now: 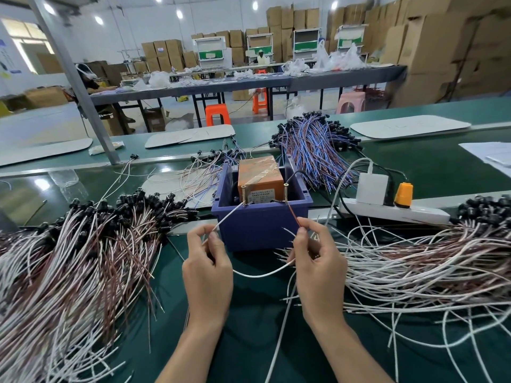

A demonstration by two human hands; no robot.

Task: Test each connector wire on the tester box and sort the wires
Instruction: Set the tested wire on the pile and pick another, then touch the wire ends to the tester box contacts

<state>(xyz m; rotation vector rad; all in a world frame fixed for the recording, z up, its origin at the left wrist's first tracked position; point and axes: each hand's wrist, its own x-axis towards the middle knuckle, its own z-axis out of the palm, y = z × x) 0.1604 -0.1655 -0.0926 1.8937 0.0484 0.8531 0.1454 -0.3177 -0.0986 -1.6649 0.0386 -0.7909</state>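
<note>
The left hand (207,258) pinched a white lead (229,217) between thumb and forefinger, its other fingers loosely curled, and aimed the tip at the left screw (243,195). The right hand (319,258) pinched a brown lead (292,213) the same way, angled toward the right screw (285,192). Both screws stood upright at the near face of the orange tester box (260,172), which sat in a blue bin (260,230) at twelve o'clock from the hands.

Slack from the white lead sagged in a loop between the hands, so both leads seemed to belong to one wire. Its black connector was hidden. Gripping each lead close to its tip probably gave the control needed to touch one screw apiece and close the circuit. Whether the tips met metal was too fine to tell.

A left heap (83,258) of white and brown wires lay at nine o'clock and a right heap (414,261) at three o'clock. Each was within easy reach of one hand, likely one for untested stock and one for sorted wires. A blue-and-brown heap (318,145) sat at one o'clock behind the bin. The power strip (395,214) lay at two o'clock, presumably feeding the box.
</note>
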